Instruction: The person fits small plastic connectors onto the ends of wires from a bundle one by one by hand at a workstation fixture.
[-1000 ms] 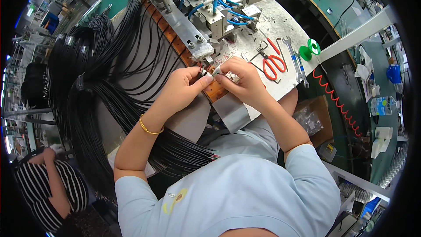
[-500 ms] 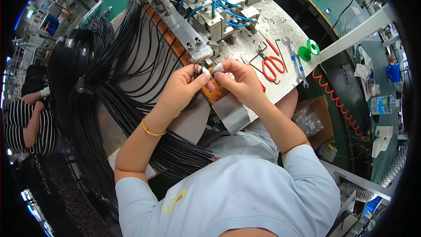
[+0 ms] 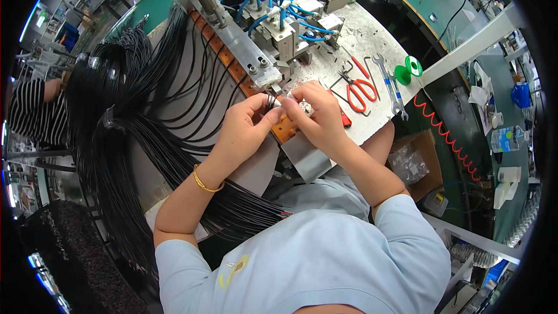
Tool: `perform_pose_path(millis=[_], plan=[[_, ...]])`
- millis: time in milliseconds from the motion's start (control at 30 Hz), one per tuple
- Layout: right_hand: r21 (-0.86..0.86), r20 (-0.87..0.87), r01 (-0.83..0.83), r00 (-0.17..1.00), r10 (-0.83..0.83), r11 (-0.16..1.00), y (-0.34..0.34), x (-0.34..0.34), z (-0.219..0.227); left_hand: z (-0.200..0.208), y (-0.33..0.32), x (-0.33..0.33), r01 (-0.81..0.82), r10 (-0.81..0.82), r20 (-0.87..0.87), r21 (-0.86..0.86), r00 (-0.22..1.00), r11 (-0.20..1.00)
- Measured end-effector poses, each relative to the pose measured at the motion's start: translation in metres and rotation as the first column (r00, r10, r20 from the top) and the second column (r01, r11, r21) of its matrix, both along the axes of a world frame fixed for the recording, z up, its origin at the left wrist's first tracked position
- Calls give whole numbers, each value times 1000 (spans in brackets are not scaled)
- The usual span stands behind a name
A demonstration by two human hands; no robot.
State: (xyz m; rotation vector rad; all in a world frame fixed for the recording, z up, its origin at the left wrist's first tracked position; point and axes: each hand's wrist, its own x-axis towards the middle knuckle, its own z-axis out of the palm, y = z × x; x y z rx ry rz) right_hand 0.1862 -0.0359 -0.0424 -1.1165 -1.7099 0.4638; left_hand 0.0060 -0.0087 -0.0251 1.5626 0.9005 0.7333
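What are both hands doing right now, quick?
Left hand: closed, seemingly holding thin, black, flexible cable ends.
Right hand: pinched closed; whatever it holds cannot be told.

Bright, fairly even light filled the middle of the frame, strongest on the white desk (image 3: 375,32), whose surface was pale but not fully washed out. The light-blue shirt (image 3: 325,250) at bottom centre showed only soft shading, and the metal plate (image 3: 308,154) near the centre carried a dull sheen. Black cables (image 3: 119,157) at left sank into dark, with small white glints toward the upper left. Bluish-white strips (image 3: 49,282) glared at lower left. Fisheye distortion bowed the outer edges, black filled the corners, and fine detail between the fingers (image 3: 297,114) was indistinct.
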Motion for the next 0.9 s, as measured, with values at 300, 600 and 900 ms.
perform_pose_path(millis=[300, 600, 900], plan=[[-417, -287, -117, 958, -8, 901, 16, 13, -46, 11, 6, -7, 113, 25, -579, 201, 815, 973], [-473, -340, -228, 938, 62, 851, 27, 18, -67, -9, 8, -7, 15, 128, -487, 279, 864, 960], [-25, -206, -195, 961, 186, 981, 16, 3, -19, 3, 10, -6, 54, -71, -126, -133, 989, 990]])
